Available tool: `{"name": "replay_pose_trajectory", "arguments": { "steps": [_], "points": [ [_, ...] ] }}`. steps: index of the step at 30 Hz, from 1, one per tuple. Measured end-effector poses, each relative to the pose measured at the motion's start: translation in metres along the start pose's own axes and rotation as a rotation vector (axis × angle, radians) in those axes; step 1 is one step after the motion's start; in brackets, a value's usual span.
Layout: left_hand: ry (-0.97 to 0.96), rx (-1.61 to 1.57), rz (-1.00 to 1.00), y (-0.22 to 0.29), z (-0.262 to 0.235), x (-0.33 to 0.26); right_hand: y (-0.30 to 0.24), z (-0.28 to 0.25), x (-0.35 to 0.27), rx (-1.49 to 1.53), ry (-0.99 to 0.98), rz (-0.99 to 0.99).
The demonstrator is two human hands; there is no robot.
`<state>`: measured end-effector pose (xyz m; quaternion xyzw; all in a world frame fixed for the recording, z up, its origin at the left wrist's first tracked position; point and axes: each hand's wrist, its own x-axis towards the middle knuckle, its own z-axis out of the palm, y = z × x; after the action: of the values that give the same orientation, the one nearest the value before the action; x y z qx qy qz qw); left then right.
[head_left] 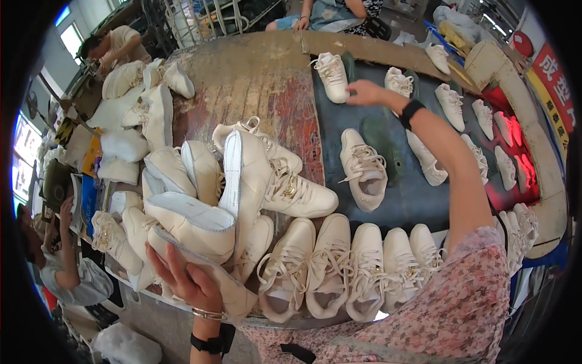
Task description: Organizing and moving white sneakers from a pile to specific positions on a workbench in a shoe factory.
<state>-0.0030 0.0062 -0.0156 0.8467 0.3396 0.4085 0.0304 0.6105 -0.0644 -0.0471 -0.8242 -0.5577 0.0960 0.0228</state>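
My left hand (188,279) lies with its fingers spread against a cream shoe upper (233,294) at the near edge of a pile. Around it are more cream uppers with pale blue-white lined edges, such as the upper (194,218) just beyond. Far across the table, my right hand (365,93) reaches out with bent fingers. Its fingertips are beside the toe of a laced cream shoe (331,76) on a dark belt, and no grip on the shoe shows. Closer to me on that belt sits another laced shoe (364,170), next to a green sole-shaped piece (388,148).
Several laced cream shoes (327,267) line the near edge. More shoes (450,108) stand on the belt (339,115), some under red light on the right. White uppers (159,115) are heaped at the left of the worn table (242,73). Other people (121,45) are around it.
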Motion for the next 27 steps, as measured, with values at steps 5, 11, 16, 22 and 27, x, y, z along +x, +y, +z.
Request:
{"name": "replay_pose_trajectory", "arguments": {
  "steps": [5, 11, 16, 22, 27],
  "points": [
    [0.035, -0.018, 0.012, 0.002, -0.001, -0.002, -0.074, 0.018, -0.119, 0.108, -0.373, -0.195],
    [0.085, -0.037, 0.079, 0.006, 0.007, 0.002, -0.04, 0.06, -0.172, -0.088, -0.242, 0.117],
    [0.094, 0.029, 0.077, 0.002, 0.005, 0.006, -0.058, 0.082, -0.19, 0.488, -0.158, 0.295],
    [0.148, -0.047, 0.067, -0.003, 0.017, 0.006, -0.014, 0.139, -0.174, 0.281, 0.124, 0.18],
    [0.086, -0.094, 0.033, -0.009, 0.011, -0.005, -0.037, 0.105, -0.191, 0.516, 0.105, 0.239]
  ]
}}
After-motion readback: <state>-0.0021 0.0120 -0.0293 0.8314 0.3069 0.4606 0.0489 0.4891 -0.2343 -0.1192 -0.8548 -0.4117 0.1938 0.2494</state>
